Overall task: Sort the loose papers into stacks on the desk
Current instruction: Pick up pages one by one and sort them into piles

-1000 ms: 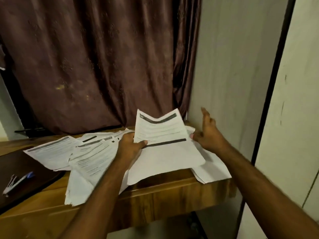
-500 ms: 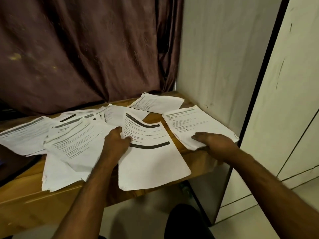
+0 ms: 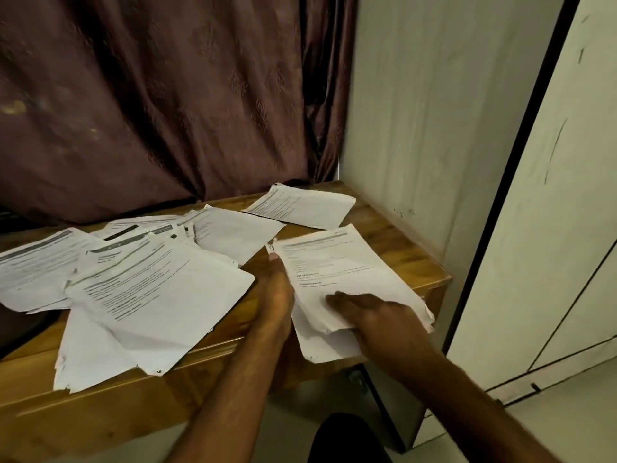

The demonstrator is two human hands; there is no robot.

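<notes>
Far to the left of the left hand (image 3: 273,295), a heap of loose papers (image 3: 147,295) lies fanned over the desk (image 3: 394,238). Several of its lower sheets hang past the front edge of the desk, and one corner there is bent. A dark object (image 3: 20,329) shows at the left border, partly under these sheets; what it is cannot be told.

Between the heap and the left hand there is a narrow strip of bare wood that runs toward the back. Beyond the fingers of the left hand, a single sheet (image 3: 300,208) lies near the back corner, apart from the rest.

The left hand stands on its edge with straight fingers and presses against the left side of a small stack (image 3: 340,262). It grips nothing.

Just to its right, the right hand (image 3: 370,312) lies flat on the lower part of the same stack with relaxed fingers, pressing it down. The near end of this stack sticks out over the front edge of the desk, and its right side lies close to the right edge.

Right of the right hand stands a pale wall (image 3: 434,111), touching the desk, and further right a cupboard door (image 3: 551,228). Behind the desk hangs a brown curtain (image 3: 150,95).
</notes>
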